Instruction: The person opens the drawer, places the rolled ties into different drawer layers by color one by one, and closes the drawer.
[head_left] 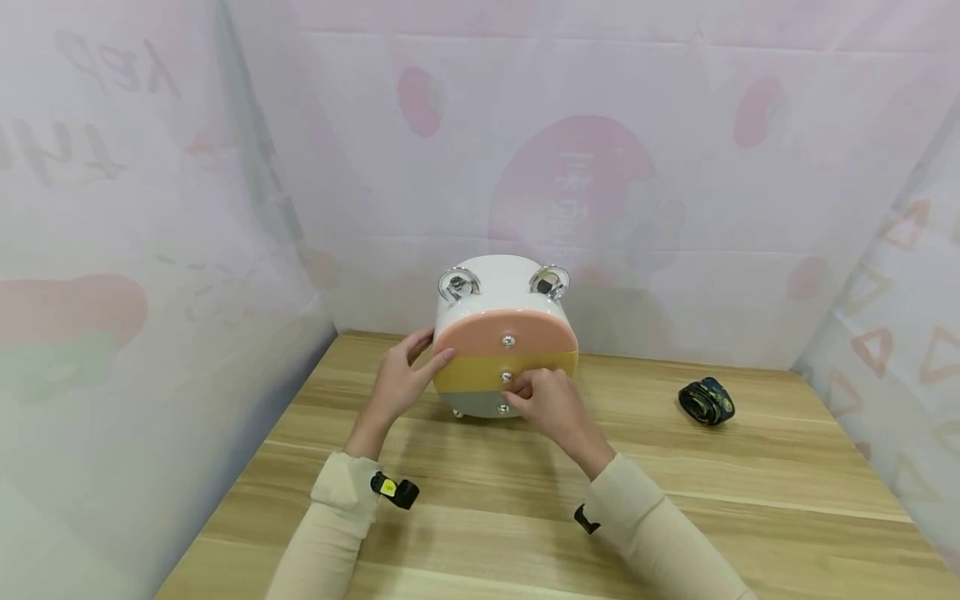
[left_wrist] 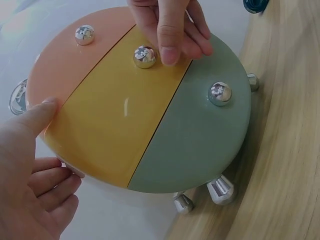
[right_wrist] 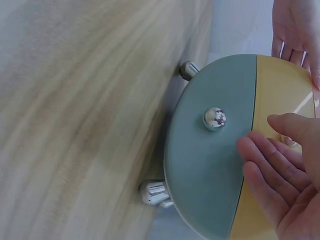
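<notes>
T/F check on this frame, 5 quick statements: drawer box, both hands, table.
1. The drawer box has three drawer fronts: pink, yellow, grey-green. True.
2. The right hand is at the pink drawer's knob. False: its fingers are at the yellow drawer's knob.
3. The left hand touches the box's left edge. True: thumb on the front rim, fingers round the side.
4. A dark rolled strap lies on the table right of the box. True.
5. The grey-green drawer is pulled out. False: all three fronts sit flush.
</notes>
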